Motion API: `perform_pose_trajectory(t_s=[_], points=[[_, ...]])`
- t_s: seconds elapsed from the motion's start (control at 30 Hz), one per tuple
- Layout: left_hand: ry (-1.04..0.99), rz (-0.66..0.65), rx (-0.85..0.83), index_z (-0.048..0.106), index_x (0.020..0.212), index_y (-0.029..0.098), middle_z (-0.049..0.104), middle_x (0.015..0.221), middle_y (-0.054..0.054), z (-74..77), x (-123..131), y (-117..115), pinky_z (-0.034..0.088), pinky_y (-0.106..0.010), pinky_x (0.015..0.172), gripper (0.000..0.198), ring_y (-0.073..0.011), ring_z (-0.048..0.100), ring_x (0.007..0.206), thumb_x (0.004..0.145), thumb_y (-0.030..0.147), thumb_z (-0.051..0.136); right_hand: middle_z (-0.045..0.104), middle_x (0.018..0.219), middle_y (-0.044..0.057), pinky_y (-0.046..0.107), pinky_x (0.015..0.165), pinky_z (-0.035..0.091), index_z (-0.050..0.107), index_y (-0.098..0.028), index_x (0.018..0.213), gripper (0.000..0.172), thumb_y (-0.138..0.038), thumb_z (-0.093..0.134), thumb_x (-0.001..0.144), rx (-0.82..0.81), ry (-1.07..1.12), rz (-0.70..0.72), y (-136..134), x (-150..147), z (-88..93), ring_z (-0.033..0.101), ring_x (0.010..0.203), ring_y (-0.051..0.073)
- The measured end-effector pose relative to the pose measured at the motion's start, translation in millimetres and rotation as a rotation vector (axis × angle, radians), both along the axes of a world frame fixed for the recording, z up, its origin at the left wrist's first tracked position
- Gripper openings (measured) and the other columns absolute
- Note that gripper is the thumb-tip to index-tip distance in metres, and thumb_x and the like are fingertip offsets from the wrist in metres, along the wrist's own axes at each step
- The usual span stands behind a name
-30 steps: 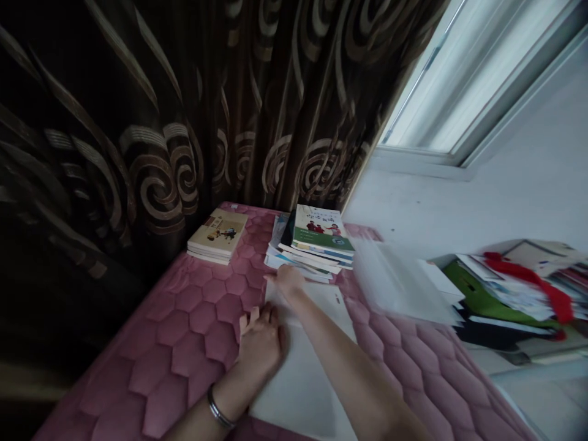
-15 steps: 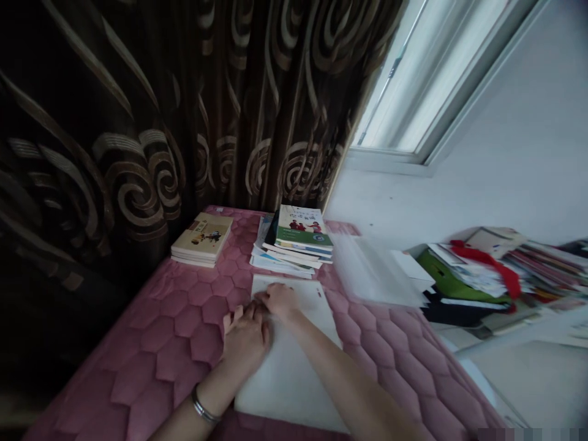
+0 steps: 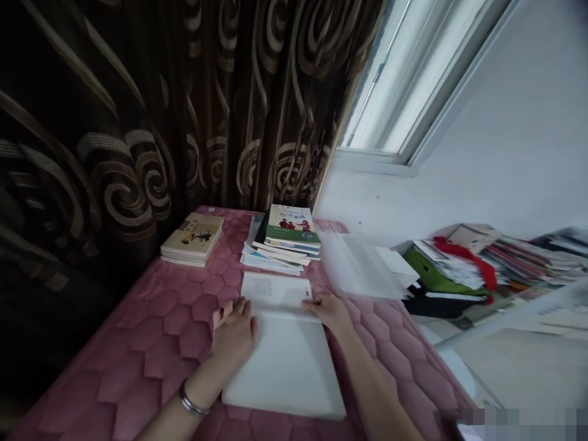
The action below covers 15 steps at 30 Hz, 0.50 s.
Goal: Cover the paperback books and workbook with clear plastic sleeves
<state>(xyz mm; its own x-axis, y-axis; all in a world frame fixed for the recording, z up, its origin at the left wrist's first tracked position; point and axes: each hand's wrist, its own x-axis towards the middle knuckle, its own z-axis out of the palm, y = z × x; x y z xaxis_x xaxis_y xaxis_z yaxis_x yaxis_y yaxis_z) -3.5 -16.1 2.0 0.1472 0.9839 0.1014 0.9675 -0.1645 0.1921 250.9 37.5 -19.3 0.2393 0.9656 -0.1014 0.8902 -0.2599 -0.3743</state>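
Note:
A long white sheet of paper (image 3: 287,367) lies in front of me on the pink quilted cover. A line, perhaps a crease, runs across its upper part, and small print shows near the far end. My left hand (image 3: 235,327) rests at the paper's left edge, palm down with fingers stretched forward; a silver bracelet circles that wrist. At the right edge, near the line, my right hand (image 3: 328,309) grips the paper, thumb and fingers together. The undersides of both hands are hidden.
Beyond the paper stands a pile of books and papers (image 3: 291,233). A smaller book stack (image 3: 193,239) sits at the far left. Clear plastic sheets (image 3: 356,263) lie to the right, near a cluttered heap with a green bag (image 3: 429,269). A dark patterned curtain (image 3: 184,122) hangs behind.
My right hand has moved from the paper's upper middle to its right edge. The printed area and the crosswise line now show. My left hand stays by the left edge; the view has shifted slightly.

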Motion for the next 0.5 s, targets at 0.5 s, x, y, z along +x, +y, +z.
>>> perform_pose_trajectory(t_s=[0.5], points=[[-0.037, -0.375, -0.139, 0.043, 0.139, 0.011, 0.041, 0.146, -0.015, 8.6, 101.7, 3.4, 0.021, -0.044, 0.115, 0.058, -0.0252, 0.035, 0.137, 0.09, 0.043, 0.039, 0.071, 0.083, 0.002, 0.022, 0.056, 0.034, 0.069, -0.022, 0.072, 0.029, -0.047, 0.059, 0.08, -0.004, -0.042, 0.035, -2.7, -4.7, 11.0, 0.064, 0.076, 0.016]])
